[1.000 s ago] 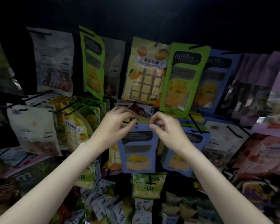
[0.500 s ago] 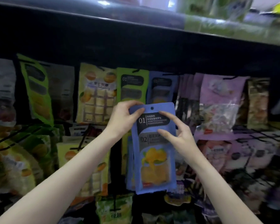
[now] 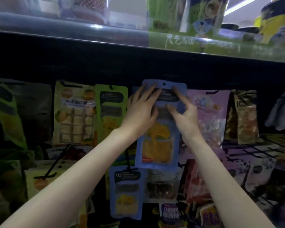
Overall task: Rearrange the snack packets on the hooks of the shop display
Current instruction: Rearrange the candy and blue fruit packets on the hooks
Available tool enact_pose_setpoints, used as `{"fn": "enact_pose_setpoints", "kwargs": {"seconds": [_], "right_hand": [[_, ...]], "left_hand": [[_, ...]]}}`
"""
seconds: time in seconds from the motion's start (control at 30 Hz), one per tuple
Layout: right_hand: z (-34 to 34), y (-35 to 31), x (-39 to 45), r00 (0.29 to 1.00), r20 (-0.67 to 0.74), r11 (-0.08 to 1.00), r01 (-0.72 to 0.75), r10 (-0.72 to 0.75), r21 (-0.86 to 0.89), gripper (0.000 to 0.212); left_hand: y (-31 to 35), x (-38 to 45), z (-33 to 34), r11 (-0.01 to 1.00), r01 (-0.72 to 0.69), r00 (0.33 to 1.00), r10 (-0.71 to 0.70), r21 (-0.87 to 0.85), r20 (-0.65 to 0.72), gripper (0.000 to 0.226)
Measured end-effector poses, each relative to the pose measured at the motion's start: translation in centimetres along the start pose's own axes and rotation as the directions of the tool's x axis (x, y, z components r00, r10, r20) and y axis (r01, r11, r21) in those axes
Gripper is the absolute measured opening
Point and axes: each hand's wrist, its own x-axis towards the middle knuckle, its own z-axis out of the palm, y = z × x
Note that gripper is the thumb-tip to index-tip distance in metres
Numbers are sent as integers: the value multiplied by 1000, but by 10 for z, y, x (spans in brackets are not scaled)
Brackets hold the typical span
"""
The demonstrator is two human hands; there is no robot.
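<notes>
I hold a blue snack packet [image 3: 158,142] with yellow dried fruit up against the top row of the display. Its hang hole sits near the top edge, just under the dark shelf front. My left hand [image 3: 141,111] grips the packet's upper left side, fingers spread over its label. My right hand [image 3: 183,116] pinches the upper right side, index finger raised toward the hole. A green packet [image 3: 112,112] hangs directly to the left, and a purple packet [image 3: 209,116] hangs to the right.
A second blue packet [image 3: 127,191] hangs on the lower row below my left forearm. A yellow cube-snack packet [image 3: 74,112] hangs further left, a brown packet [image 3: 243,116] further right. Black hooks [image 3: 260,150] jut out at lower right. A glass shelf [image 3: 138,37] with jars runs overhead.
Both hands lifted the blue packet from the lower row up to the top row, between the green and purple packets. My view tilted upward, revealing the glass shelf.
</notes>
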Motion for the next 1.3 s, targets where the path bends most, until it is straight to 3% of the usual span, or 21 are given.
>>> {"fn": "enact_pose_setpoints", "kwargs": {"seconds": [0.3, 0.63, 0.93, 1.0, 1.1, 1.17, 1.23, 1.3], "right_hand": [[-19, 19, 8, 988, 112, 992, -109, 103, 56, 49], [-27, 12, 15, 976, 204, 996, -69, 80, -58, 47], [-3, 40, 34, 981, 123, 930, -99, 151, -353, 52], [8, 48, 44, 977, 133, 879, -87, 167, -469, 57], [24, 61, 55, 922, 184, 735, -138, 340, -664, 70], [31, 65, 42, 925, 129, 666, -155, 357, -729, 66], [33, 57, 5, 967, 52, 753, -159, 248, -638, 53], [32, 49, -44, 982, 92, 856, -96, 165, -508, 43]], "left_hand": [[-5, 3, 17, 986, -136, 985, 145, 100, -93, 53], [-6, 7, 29, 981, -175, 978, 183, 84, -101, 52], [-9, 5, 37, 978, -145, 989, 149, 150, -16, 54], [-13, -1, 37, 982, -123, 992, 125, 143, 0, 53], [-32, -25, 36, 989, -82, 996, 78, 125, 39, 52], [-49, -51, 36, 991, -54, 997, 47, 119, 62, 50], [-63, -81, 37, 995, -9, 998, 2, 102, 70, 47], [-74, -113, 38, 996, 50, 995, -56, 71, 78, 46]]}}
